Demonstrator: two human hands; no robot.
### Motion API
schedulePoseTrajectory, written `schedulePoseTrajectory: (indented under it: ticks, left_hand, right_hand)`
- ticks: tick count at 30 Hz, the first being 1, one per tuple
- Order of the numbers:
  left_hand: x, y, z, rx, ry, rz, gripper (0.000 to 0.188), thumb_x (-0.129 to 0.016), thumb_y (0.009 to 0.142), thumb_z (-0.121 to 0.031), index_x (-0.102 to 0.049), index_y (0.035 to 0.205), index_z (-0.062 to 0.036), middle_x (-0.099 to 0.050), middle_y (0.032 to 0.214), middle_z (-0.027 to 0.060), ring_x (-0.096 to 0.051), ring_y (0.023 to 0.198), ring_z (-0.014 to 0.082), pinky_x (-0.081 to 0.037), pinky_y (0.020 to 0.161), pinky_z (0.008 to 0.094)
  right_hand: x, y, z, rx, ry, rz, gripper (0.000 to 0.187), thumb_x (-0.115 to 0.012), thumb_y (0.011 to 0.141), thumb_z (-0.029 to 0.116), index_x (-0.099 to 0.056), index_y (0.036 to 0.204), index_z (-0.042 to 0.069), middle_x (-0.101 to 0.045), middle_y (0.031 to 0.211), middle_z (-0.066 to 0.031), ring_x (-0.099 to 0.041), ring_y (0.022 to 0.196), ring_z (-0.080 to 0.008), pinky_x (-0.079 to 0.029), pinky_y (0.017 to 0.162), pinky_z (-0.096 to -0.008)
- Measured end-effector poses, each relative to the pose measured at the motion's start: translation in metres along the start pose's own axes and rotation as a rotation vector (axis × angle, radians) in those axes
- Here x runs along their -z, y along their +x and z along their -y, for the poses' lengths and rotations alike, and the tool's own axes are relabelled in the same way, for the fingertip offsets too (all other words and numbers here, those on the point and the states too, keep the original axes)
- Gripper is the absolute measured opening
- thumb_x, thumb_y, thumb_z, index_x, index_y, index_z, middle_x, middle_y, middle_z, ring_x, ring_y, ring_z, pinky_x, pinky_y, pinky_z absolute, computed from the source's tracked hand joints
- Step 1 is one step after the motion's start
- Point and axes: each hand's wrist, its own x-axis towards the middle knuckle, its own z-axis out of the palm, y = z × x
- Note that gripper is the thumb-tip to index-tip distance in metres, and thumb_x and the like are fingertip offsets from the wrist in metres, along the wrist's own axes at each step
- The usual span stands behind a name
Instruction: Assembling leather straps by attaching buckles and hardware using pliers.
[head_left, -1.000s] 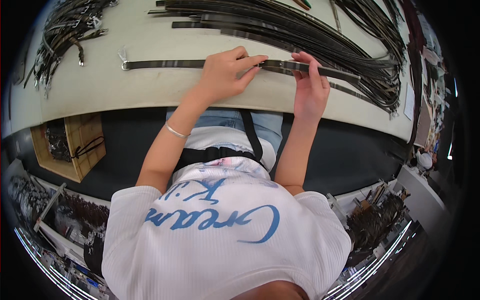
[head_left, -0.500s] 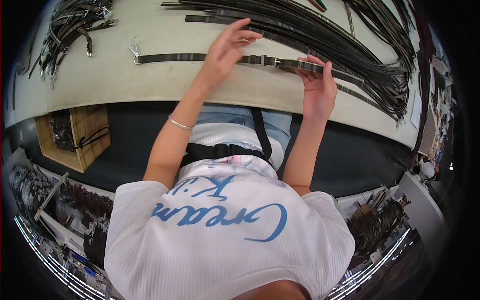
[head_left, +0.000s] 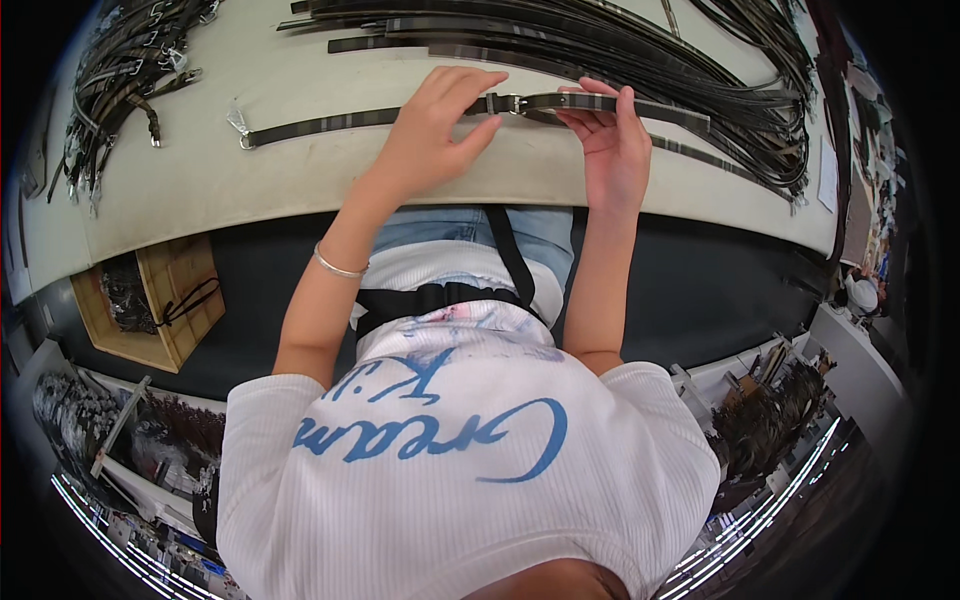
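On my feed, the left hand [head_left: 435, 130] has drawn nearer the buckle [head_left: 514, 103] than half a second ago, fingers spread loosely; whether they touch, I can't tell. At one o'clock, the right hand [head_left: 612, 145] grasps the strap [head_left: 325, 127], flat, dark and pale-banded, stretching from a silvery clip [head_left: 238, 123] at ten.

A pale table [head_left: 300, 180] carries a heap of metal-fitted straps [head_left: 125, 85] on its left, a long bundle of dark straps [head_left: 660, 78] toward its far right and, nearer the front, the clip end of a banded strap [head_left: 320, 126].
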Motion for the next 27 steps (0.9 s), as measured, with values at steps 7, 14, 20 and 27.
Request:
schedulePoseTrajectory:
  ticks: [7,14,20,27]
  left_hand:
    - [-0.027,0.011,-0.003,0.054,0.032,0.060,0.036,-0.070,0.081,-0.023,-0.064,0.113,-0.0093,-0.061,0.094,0.0082,-0.059,0.084,0.0232,-0.047,0.074,0.0317]
    - [-0.028,0.010,-0.004,0.204,-0.013,0.123,0.026,-0.068,0.083,-0.015,-0.067,0.107,-0.0058,-0.057,0.081,0.0063,-0.053,0.069,0.0163,-0.043,0.063,0.0271]
    - [-0.031,0.009,-0.001,0.075,0.055,0.058,0.024,-0.070,0.081,-0.022,-0.070,0.103,-0.0119,-0.054,0.073,0.0051,-0.055,0.061,0.0200,-0.045,0.056,0.0317]
    - [-0.031,0.009,-0.003,0.060,0.095,0.077,0.027,-0.069,0.082,-0.017,-0.067,0.107,-0.0066,-0.055,0.079,0.0064,-0.054,0.066,0.0198,-0.044,0.060,0.0310]
  right_hand:
    - [0.004,-0.004,0.000,-0.020,0.000,-0.010,0.046,-0.045,0.099,0.035,-0.061,0.102,-0.007,-0.065,0.101,-0.0194,-0.066,0.086,-0.0245,-0.053,0.083,-0.0363]
    - [0.010,-0.009,0.000,-0.030,0.115,0.054,0.047,-0.040,0.100,0.035,-0.058,0.109,-0.008,-0.066,0.100,-0.0194,-0.066,0.090,-0.0272,-0.051,0.085,-0.0372]
    - [0.000,-0.015,0.004,0.031,-0.139,-0.004,0.028,-0.054,0.096,0.021,-0.064,0.101,-0.004,-0.068,0.093,-0.0129,-0.067,0.082,-0.0205,-0.052,0.079,-0.0305]
    - [-0.007,-0.014,-0.005,0.046,-0.287,0.013,0.027,-0.055,0.096,0.020,-0.065,0.100,-0.004,-0.068,0.090,-0.0099,-0.067,0.080,-0.0173,-0.052,0.076,-0.0278]
